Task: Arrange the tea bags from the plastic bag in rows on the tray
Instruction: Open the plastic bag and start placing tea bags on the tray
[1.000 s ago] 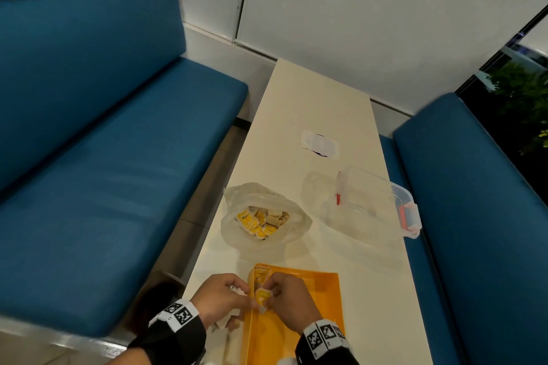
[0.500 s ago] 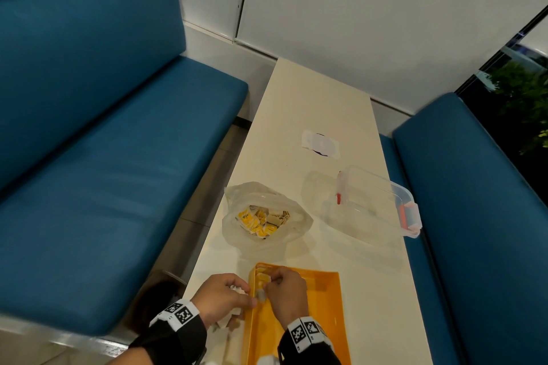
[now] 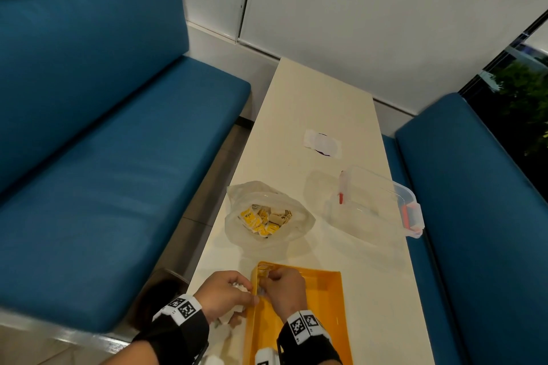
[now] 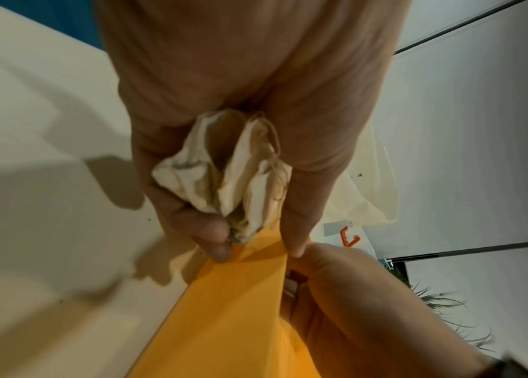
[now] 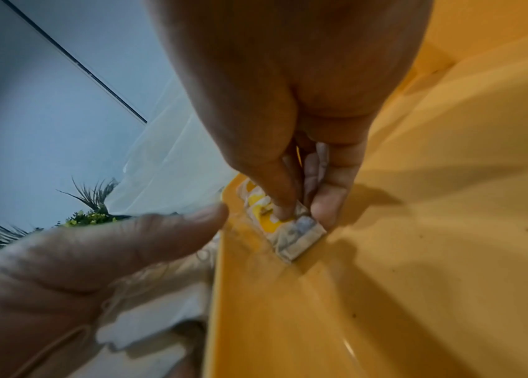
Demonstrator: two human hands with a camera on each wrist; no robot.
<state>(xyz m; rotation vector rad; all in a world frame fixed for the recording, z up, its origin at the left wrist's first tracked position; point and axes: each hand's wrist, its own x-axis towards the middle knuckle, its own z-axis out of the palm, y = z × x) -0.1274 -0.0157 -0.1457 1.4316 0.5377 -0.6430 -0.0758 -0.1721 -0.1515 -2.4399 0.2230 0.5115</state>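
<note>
An orange tray [image 3: 329,305] lies at the near end of the cream table. My right hand [image 3: 283,290] is inside its far left corner and pinches a tea bag [image 5: 291,230] with a yellow and white tag, low against the tray floor by the left wall. My left hand [image 3: 225,296] rests at the tray's left rim [image 4: 249,281] and clutches a bunch of white tea bags [image 4: 223,174] with strings in its curled fingers. Beyond the tray sits the clear plastic bag [image 3: 267,213] with several yellow tea bags inside.
A clear lidded container [image 3: 379,201] with red clips stands at the table's right edge. A white paper scrap [image 3: 321,144] lies further along the table. Blue benches [image 3: 103,157] flank both sides. White bits lie by my left wrist.
My right hand has moved forward and left into the tray's far left corner, lowering its tea bag towards the floor. The left hand has stayed at the rim.
</note>
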